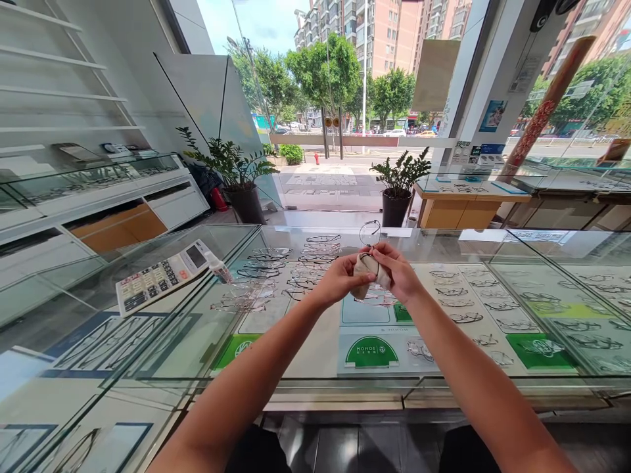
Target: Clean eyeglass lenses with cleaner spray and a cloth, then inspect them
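Note:
Above the glass counter, my left hand [341, 279] is closed on a pale beige cloth [365, 266], its thumb pressing the front. The cloth is folded about one side of a pair of thin dark-rimmed eyeglasses [369, 246]; the other round lens sticks up beyond my fingers. My right hand [398, 270] is closed too, pinching the eyeglasses near the middle of the frame against the cloth. Part of the frame is hidden by cloth and fingers. Just left of my hands, several folded eyeglasses [263, 270] lie in rows on the counter.
A large white calculator [160, 274] and a small white bottle [219, 268] stand on the left of the glass counter [290, 380]. More eyeglasses [453, 291] show under the glass at right. Two potted plants [396, 205] stand beyond the counter by the glass door.

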Tool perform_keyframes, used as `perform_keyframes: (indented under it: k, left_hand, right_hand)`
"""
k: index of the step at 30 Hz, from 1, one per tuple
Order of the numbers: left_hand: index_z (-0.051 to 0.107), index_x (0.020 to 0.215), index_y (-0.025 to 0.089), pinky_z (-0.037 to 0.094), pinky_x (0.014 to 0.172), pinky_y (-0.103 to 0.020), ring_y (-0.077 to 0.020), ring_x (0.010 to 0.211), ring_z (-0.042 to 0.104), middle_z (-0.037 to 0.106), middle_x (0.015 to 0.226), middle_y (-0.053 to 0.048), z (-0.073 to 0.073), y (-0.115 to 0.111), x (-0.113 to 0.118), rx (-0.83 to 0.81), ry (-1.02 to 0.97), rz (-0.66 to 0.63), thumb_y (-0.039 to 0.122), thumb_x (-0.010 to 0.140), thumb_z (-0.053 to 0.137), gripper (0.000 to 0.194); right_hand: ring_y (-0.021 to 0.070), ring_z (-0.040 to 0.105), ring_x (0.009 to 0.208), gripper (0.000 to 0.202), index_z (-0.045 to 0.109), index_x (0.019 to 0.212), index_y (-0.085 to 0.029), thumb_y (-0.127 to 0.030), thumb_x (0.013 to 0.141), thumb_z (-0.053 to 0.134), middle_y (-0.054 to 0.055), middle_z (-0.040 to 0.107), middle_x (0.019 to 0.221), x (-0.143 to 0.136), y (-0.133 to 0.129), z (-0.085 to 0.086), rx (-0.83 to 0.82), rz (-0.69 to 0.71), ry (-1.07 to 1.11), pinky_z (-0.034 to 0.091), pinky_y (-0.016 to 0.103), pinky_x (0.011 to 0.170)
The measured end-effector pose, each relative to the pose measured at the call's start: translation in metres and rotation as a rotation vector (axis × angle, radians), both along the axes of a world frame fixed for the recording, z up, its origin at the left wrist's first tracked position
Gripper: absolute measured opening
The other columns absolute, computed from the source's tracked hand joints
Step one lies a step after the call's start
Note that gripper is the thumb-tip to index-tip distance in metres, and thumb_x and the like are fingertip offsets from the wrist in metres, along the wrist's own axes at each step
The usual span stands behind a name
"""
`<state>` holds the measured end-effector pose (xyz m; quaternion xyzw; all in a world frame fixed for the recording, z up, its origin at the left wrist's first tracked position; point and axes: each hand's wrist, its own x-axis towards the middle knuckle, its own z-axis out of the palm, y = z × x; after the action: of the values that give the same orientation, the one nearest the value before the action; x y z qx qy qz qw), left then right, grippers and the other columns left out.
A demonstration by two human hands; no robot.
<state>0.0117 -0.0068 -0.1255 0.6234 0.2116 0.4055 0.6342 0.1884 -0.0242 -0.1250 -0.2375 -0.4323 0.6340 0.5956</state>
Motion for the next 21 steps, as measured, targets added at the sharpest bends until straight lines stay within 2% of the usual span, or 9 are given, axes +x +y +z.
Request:
perform_keyframes:
  k: [7,13,17,21]
  left_hand:
    - [0.070,0.092,0.013,0.038,0.053,-0.021,-0.0082,0.056,0.050,0.059,0.069,0.003,0.0044,-0.0052,-0.0003,-0.023,0.035,0.035,0.043,0.067,0.101,0.050]
    - [0.074,0.093,0.013,0.044,0.060,-0.022,-0.0114,0.067,0.059,0.068,0.078,-0.002,0.0040,-0.0053,0.0020,-0.014,0.006,0.071,0.042,0.066,0.101,0.048]
    - [0.074,0.091,0.013,0.047,0.065,-0.024,-0.0119,0.071,0.061,0.069,0.082,-0.002,0.0024,-0.0050,0.0033,0.025,-0.005,0.114,0.046,0.069,0.099,0.047]
    - [0.076,0.096,0.013,0.048,0.068,-0.024,-0.0116,0.072,0.059,0.068,0.084,-0.002,0.0006,-0.0076,0.0055,0.057,-0.010,0.208,0.050,0.075,0.095,0.047]
  right_hand:
    - [0.0146,0.072,0.087,0.025,0.078,0.084,-0.028,-0.040,0.075,0.098,0.000,0.085,0.106,-0.0023,-0.0048,0.0042,-0.008,0.005,0.000,0.058,0.023,0.071]
    - [0.0152,0.072,0.087,0.021,0.078,0.084,-0.028,-0.038,0.077,0.096,-0.001,0.084,0.108,-0.0041,-0.0058,0.0042,-0.012,0.008,0.021,0.058,0.025,0.071]
    - [0.0163,0.073,0.087,0.025,0.078,0.084,-0.027,-0.039,0.075,0.097,0.000,0.085,0.109,-0.0062,-0.0073,0.0044,-0.032,0.013,0.036,0.058,0.026,0.070]
    - [0.0173,0.075,0.093,0.023,0.078,0.083,-0.027,-0.037,0.074,0.097,-0.001,0.085,0.110,-0.0087,-0.0081,0.0047,-0.017,0.009,0.064,0.060,0.028,0.080]
